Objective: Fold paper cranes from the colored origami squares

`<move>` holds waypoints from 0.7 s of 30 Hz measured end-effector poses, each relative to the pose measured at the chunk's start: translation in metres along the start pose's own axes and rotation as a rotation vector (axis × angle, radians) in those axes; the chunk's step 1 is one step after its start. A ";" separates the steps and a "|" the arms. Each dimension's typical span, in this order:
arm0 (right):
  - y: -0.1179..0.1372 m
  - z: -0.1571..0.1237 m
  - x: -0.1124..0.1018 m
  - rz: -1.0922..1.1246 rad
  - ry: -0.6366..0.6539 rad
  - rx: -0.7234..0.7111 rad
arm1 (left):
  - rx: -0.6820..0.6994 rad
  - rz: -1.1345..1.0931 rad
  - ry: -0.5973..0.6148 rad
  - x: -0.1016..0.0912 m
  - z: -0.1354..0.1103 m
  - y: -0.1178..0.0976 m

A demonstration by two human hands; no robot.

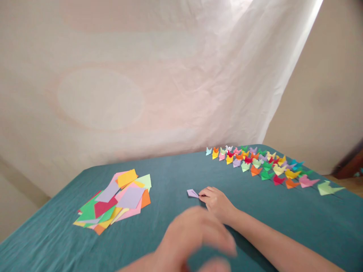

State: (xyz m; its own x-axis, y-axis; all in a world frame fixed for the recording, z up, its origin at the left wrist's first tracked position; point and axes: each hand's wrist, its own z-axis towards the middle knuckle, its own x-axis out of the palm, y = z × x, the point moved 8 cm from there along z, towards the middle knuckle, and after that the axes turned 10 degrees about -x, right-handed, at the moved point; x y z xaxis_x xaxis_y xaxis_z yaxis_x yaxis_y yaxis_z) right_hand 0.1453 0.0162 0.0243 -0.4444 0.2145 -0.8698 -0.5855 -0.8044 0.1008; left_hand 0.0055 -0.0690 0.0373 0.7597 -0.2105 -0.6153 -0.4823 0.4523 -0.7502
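Observation:
A small lilac paper (193,193), folded into a narrow kite shape, lies on the cloth near the middle of the table. The fingertips of my right hand (217,202) pinch its right-hand tip. Nearer the camera, my left hand (195,236) is raised over the table's front part and blurred by motion. Its fingers curve away from the thumb with a gap between them, and nothing shows in it.
Loose coloured paper sheets (130,197) lie in an overlapping pile on the left. Several rows of folded paper birds (279,170) stand at the right. Teal cloth (170,170) covers the table, and a pale hanging sheet (159,94) is behind it.

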 end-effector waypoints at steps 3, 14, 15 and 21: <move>-0.001 0.000 -0.001 -0.023 -0.003 0.020 | -0.065 0.167 -0.033 -0.013 0.082 0.002; 0.000 0.000 -0.006 0.007 -0.011 0.034 | -0.244 0.326 -0.097 -0.005 0.124 0.062; 0.000 0.000 -0.008 0.019 -0.018 0.044 | -0.247 0.245 -0.086 -0.004 0.125 0.062; -0.009 -0.002 -0.019 0.176 -0.154 0.175 | -0.254 -0.253 0.039 0.008 0.129 0.059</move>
State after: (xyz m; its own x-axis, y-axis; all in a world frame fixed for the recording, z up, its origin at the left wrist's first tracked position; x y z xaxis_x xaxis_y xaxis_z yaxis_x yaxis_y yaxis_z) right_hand 0.1603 0.0189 0.0392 -0.6392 0.1721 -0.7495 -0.5922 -0.7319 0.3370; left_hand 0.0394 0.0676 0.0187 0.8538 -0.3236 -0.4078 -0.3780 0.1533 -0.9130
